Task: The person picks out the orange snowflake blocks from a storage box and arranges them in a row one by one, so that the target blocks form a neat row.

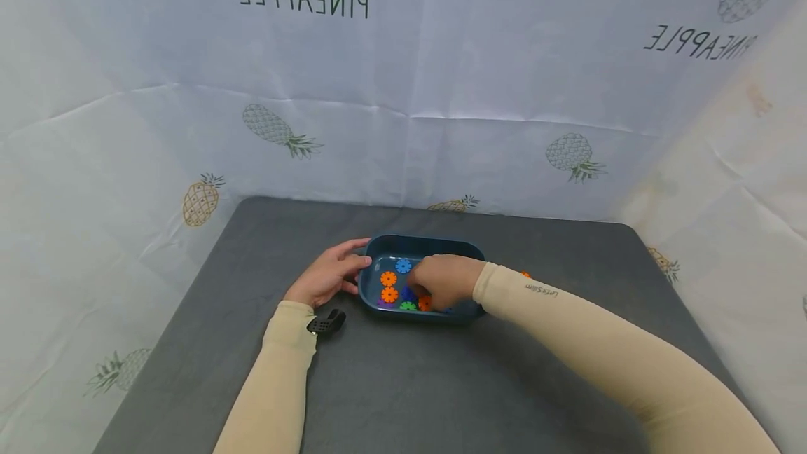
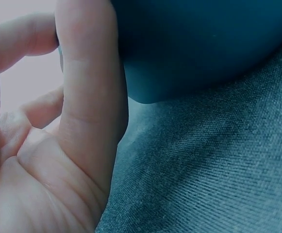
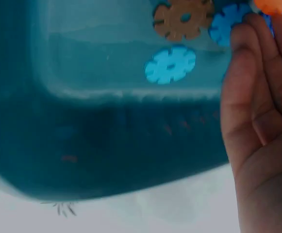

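Notched plastic discs (image 1: pixel 389 279) lie scattered inside a dark blue tray (image 1: pixel 422 241) on the grey counter (image 1: pixel 403 384). Left hand (image 1: pixel 330 273) touches the tray's left end, fingers spread; right hand (image 1: pixel 446 279) reaches in, fingers close together among discs — whether pinching one, I cannot tell.

Dark grey tabletop (image 1: pixel 391 384), woven-looking up close, far corners rounded, is carrying a deep-blue oblong tray (image 1: pixel 429 246) toward its far side, while an orange piece (image 1: pixel 526 274), mostly hidden, is lying right of it.
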Tool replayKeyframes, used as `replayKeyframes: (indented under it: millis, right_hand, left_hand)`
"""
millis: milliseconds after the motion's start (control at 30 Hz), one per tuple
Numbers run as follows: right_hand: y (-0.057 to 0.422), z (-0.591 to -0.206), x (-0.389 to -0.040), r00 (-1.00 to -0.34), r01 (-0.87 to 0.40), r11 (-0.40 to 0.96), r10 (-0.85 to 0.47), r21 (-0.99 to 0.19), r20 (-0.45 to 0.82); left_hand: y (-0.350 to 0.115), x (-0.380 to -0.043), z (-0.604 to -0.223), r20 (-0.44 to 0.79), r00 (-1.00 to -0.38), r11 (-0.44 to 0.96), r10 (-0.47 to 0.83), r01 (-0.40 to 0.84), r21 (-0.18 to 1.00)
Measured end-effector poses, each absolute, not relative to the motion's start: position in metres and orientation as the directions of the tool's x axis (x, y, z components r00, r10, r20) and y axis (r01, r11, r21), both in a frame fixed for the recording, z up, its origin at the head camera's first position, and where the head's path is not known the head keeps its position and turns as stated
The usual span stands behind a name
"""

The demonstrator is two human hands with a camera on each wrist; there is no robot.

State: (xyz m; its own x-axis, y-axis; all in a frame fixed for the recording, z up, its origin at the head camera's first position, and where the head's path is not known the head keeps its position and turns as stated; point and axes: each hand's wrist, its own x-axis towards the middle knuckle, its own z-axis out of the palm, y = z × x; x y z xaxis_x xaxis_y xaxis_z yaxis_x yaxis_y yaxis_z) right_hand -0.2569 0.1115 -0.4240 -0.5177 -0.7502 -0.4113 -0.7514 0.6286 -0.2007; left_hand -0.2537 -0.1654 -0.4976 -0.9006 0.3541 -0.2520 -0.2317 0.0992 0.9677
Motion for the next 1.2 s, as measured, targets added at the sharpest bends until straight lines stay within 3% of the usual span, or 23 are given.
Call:
replayKeyframes:
  millis: [467, 700, 967, 1200]
  right_hand:
    - [0.131, -0.404, -0.266, -0.546, -0.722, 0.629, -0.774, -0.289, -0.321]
    - [0.143, -0.385, -0.262, -0.577, -0.665, 0.638, -0.769, -0.387, -0.275]
    - [0.177, -0.390, -0.254, -0.695, -0.550, 0.615, -0.712, -0.565, -0.099]
    - [0.210, -0.406, -0.236, -0.836, -0.379, 0.575, -0.549, -0.725, 0.002]
  left_hand:
    - [-0.162, -0.248, -0.502, -0.263, -0.901, 0.109, 0.345, -0.240, 0.965]
    - [-0.164, -0.248, -0.502, -0.249, -0.901, 0.101, 0.354, -0.228, 0.968]
    - [-0.164, -0.252, -0.500, -0.237, -0.904, 0.109, 0.357, -0.212, 0.971]
    - [-0.163, -0.252, -0.497, -0.241, -0.900, 0.111, 0.362, -0.215, 0.970]
